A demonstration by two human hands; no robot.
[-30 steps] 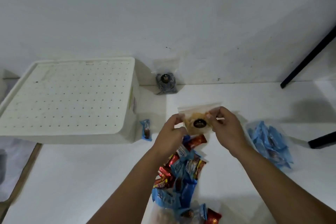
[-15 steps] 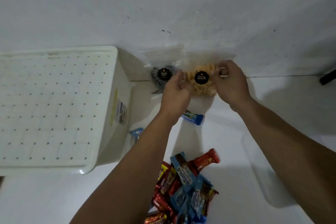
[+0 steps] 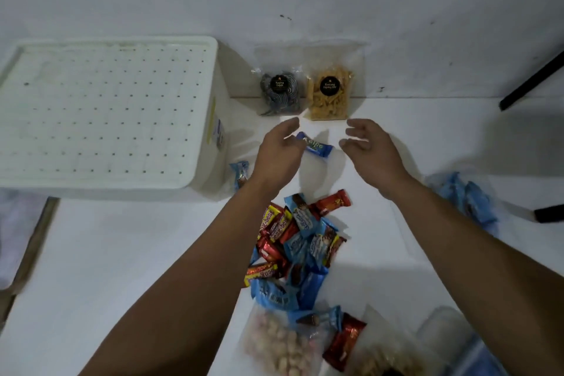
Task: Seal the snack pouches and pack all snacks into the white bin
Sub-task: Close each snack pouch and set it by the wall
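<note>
Standing against the wall, just beside the white bin [image 3: 110,113]: dark-snack pouch [image 3: 280,91] and yellow-snack pouch [image 3: 329,91]. Left hand [image 3: 282,156] and right hand [image 3: 370,149] are being held empty, fingers spread. Next pouch is best being pinched along its whole strip.

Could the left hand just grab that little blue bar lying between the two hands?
Probably yes. The left hand is open and empty, and its fingertips are already beside the blue bar, which lies alone on the white table. Nothing covers the bar, and the right hand is clear of it.
</note>
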